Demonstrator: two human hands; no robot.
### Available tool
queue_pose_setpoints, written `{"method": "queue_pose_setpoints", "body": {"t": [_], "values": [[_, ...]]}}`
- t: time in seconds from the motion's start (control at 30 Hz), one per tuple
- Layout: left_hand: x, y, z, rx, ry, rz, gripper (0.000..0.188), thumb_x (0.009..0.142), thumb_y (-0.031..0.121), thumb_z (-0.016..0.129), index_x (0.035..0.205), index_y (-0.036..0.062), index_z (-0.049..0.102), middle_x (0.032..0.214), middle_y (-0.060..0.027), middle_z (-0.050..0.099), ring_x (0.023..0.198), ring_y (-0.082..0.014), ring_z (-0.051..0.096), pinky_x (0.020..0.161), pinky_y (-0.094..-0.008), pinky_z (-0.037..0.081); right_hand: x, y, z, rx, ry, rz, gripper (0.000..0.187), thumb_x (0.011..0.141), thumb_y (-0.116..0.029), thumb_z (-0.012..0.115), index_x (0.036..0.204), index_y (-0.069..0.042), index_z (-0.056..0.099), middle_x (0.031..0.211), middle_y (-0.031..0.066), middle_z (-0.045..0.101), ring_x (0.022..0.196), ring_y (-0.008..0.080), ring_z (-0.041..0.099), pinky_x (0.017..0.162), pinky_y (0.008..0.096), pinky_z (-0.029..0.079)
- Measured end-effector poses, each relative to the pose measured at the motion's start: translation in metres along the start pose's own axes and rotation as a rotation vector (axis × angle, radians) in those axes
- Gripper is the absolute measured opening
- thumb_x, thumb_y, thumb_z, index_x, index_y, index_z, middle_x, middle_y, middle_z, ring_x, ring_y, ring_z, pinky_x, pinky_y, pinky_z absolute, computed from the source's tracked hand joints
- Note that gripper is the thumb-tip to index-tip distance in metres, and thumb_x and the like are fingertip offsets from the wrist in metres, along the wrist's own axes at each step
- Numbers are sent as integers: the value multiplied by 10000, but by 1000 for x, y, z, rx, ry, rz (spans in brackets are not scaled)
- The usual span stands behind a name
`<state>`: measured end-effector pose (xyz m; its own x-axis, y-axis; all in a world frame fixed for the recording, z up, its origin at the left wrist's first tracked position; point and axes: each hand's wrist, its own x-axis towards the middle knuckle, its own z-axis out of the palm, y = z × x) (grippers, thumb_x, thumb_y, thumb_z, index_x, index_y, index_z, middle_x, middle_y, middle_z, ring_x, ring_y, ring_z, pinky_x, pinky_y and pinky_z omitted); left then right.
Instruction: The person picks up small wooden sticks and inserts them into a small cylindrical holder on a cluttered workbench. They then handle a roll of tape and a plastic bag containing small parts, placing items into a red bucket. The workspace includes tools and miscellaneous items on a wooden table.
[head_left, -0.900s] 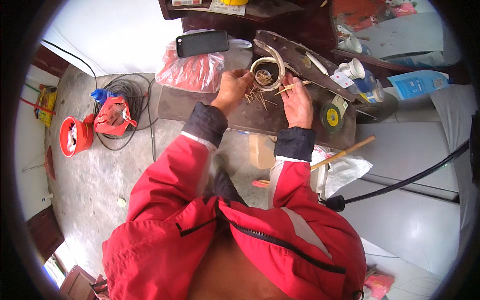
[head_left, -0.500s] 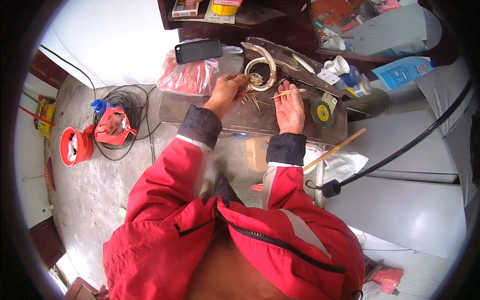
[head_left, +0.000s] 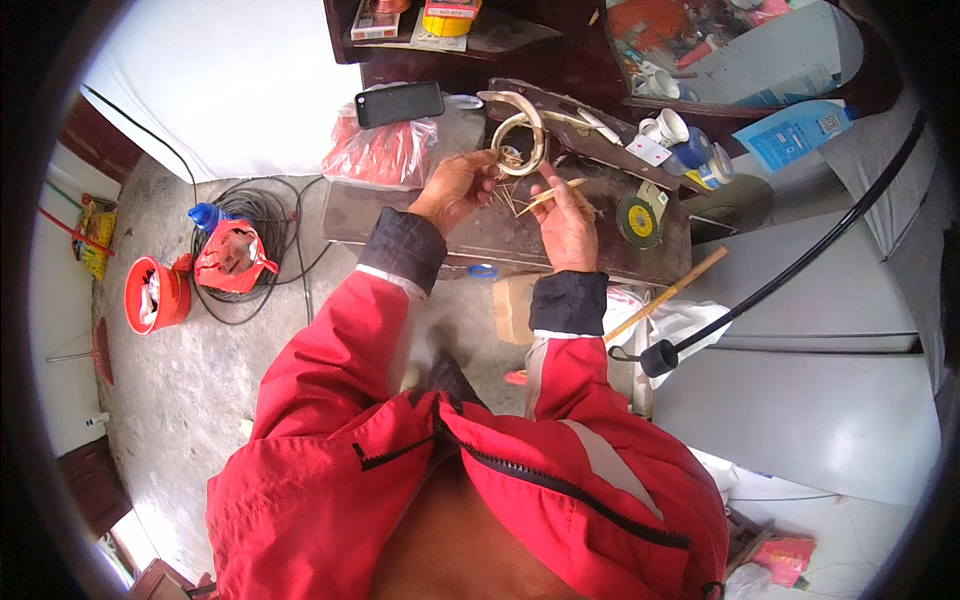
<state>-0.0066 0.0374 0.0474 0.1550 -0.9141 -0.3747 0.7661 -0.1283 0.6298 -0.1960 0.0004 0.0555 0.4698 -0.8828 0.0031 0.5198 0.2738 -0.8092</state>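
Note:
My left hand (head_left: 455,188) grips the lower left edge of a pale coiled bamboo ring (head_left: 520,140), held a little above a dark wooden bench (head_left: 480,235). My right hand (head_left: 567,222) pinches a thin bamboo strip (head_left: 548,194) that points up and left toward the ring. Several loose thin strips (head_left: 508,196) lie on the bench between my hands. Both arms wear red sleeves with dark cuffs.
A black phone (head_left: 399,103) lies on a red plastic bag (head_left: 380,152). A yellow-green grinding disc (head_left: 639,221), small bottles (head_left: 690,160) and a wooden stick (head_left: 665,295) sit at right. A red bucket (head_left: 155,295) and coiled black cable (head_left: 250,215) are on the floor at left.
My right hand has come in from the right toward the ring, bringing the strip with it. My left hand has taken hold of the ring's edge.

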Motion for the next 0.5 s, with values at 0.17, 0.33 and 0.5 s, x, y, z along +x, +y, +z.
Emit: {"method": "queue_pose_setpoints", "body": {"t": [0.17, 0.33, 0.5], "values": [[4, 0, 2, -142, -76, -145, 149, 985, 172, 525, 924, 46, 577, 773, -24, 542, 602, -87, 447, 471, -195, 337, -3, 6, 5, -195, -44, 62, 303, 922, -206, 671, 1194, -72, 674, 1104, 29, 688, 898, 109, 626, 748, 240, 475], [20, -3, -10, -296, -228, -246, 125, 982, 159, 525, 961, 40, 558, 792, -40, 553, 599, -88, 448, 461, -199, 324, 1, 9, 4, -366, -49, 115, 299, 919, -210, 676, 1178, -61, 682, 1057, 11, 701, 890, 89, 641, 696, 211, 468], [27, -6, -5, -385, -230, -299, 116, 972, 163, 551, 960, 47, 548, 798, -39, 556, 591, -93, 450, 447, -207, 323, 7, 10, -3, -465, -11, 141, 248, 915, -223, 687, 1073, -33, 714, 1001, 32, 707, 823, 97, 644, 668, 227, 483]]}}
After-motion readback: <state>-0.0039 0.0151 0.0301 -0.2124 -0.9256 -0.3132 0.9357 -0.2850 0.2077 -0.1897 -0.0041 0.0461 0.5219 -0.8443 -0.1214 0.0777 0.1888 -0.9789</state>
